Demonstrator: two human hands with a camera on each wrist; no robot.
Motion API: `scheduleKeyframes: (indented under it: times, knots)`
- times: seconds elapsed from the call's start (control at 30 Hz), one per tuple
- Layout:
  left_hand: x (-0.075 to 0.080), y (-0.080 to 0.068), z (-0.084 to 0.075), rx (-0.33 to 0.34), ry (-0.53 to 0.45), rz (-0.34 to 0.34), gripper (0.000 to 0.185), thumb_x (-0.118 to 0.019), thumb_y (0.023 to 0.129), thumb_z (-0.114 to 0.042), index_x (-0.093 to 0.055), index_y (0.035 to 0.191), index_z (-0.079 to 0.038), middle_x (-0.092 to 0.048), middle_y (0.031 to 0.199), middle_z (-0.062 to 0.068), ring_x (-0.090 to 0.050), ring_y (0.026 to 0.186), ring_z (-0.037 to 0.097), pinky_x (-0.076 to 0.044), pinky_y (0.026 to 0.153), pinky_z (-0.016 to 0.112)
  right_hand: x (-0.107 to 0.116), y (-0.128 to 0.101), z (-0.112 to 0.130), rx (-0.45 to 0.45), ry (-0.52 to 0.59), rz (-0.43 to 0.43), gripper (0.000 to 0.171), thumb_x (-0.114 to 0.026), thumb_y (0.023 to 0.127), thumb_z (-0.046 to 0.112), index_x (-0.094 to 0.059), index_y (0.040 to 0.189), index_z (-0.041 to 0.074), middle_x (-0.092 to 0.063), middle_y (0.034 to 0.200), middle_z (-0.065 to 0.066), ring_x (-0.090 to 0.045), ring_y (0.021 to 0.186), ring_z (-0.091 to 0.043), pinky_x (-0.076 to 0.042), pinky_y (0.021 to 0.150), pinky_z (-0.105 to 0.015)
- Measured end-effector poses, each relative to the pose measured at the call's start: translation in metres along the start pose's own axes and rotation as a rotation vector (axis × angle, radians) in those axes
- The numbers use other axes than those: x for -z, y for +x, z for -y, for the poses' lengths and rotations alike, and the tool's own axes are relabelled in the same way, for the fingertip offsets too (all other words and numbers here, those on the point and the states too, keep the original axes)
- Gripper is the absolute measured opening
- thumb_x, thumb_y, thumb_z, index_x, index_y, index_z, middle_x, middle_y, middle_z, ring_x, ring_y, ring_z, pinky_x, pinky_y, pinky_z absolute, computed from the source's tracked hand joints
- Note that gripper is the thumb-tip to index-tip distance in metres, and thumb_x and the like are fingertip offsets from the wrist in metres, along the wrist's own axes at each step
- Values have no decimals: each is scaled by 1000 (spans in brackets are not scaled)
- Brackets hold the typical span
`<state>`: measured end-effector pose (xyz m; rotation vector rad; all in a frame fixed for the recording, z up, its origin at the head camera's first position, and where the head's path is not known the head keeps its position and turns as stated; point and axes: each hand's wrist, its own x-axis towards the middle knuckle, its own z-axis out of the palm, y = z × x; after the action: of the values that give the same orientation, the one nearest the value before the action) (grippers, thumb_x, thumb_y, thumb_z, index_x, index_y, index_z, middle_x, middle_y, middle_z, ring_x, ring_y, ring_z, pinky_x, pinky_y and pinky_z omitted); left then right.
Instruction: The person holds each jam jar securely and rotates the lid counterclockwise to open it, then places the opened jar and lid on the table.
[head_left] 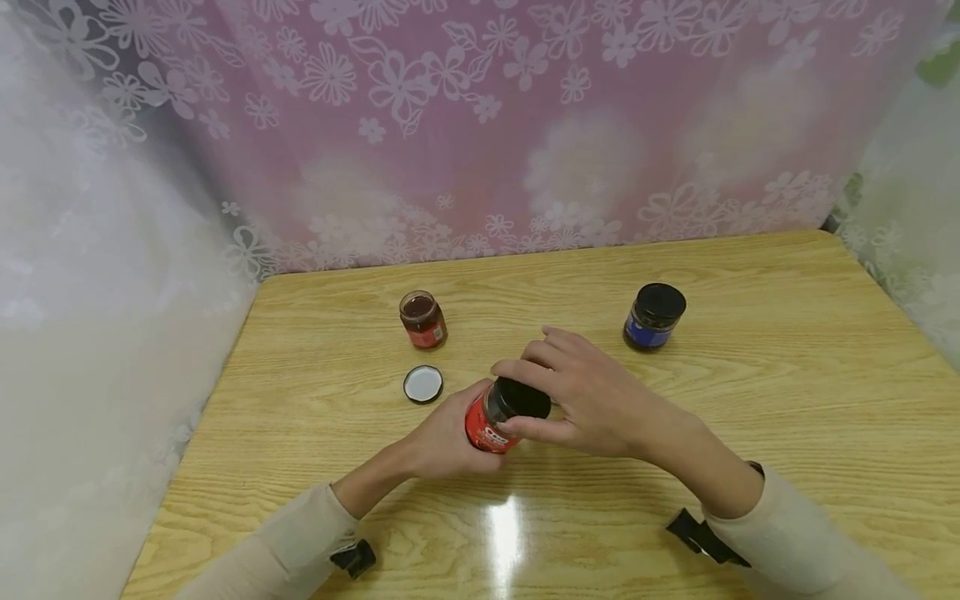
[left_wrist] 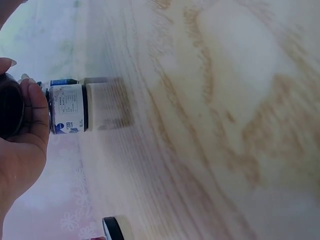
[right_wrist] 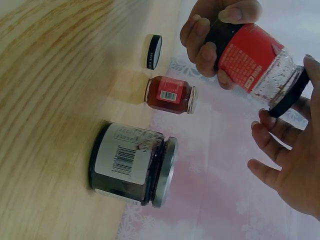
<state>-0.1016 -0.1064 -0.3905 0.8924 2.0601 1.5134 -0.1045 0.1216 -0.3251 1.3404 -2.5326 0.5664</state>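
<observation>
Above the middle of the wooden table (head_left: 750, 400), my left hand (head_left: 450, 437) grips a red-labelled jar (head_left: 487, 429) round its body and holds it tilted. My right hand (head_left: 592, 400) curls its fingers and thumb round the jar's black lid (head_left: 525, 398). In the right wrist view the red-labelled jar (right_wrist: 250, 57) is held off the table by the left hand (right_wrist: 207, 42), while the fingertips of the right hand (right_wrist: 290, 160) sit on the rim of the black lid (right_wrist: 289, 95). The left wrist view catches only part of my left hand (left_wrist: 22, 145).
A small open jar with a red label (head_left: 423, 319) stands at the back left, its white lid (head_left: 423, 384) lying flat in front of it. A closed blue-labelled jar (head_left: 654, 317) stands at the back right. Curtains hang behind and beside the table.
</observation>
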Motion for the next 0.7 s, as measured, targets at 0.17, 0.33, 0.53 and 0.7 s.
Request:
scheduleKeyframes:
  times: [0.17, 0.33, 0.53, 0.7]
  knots:
    - [1, -1, 2, 4, 2, 5, 63, -72, 72, 3, -47, 127, -17, -59, 107, -1, -58, 91, 16, -52, 78, 32, 5, 0, 1, 19, -2, 56, 54, -49, 94, 57, -52, 135, 22, -56, 103, 2, -47, 97, -17, -29, 107, -47]
    - [1, -1, 4, 3, 22, 17, 62, -73, 72, 3, -48, 126, -17, -59, 107, -2, -59, 90, 15, -52, 77, 31, 10, -1, 2, 6, 24, 118, 52, -50, 93, 56, -50, 137, 28, -53, 107, 4, -45, 100, -15, -23, 110, -47]
    - [2, -1, 6, -20, 45, 44, 69, -73, 71, 2, -46, 129, -23, -59, 106, -4, -58, 89, 13, -52, 77, 31, 19, -4, 5, 11, 97, 138, 51, -56, 91, 55, -51, 135, 32, -52, 111, 10, -44, 106, -11, -21, 111, -45]
    - [2, 1, 6, -27, 35, 64, 69, -72, 72, 4, -46, 130, -24, -58, 107, -4, -58, 90, 14, -52, 77, 31, 22, -5, 5, 18, 100, 144, 51, -56, 91, 54, -51, 136, 32, -54, 113, 10, -44, 108, -10, -19, 112, -45]
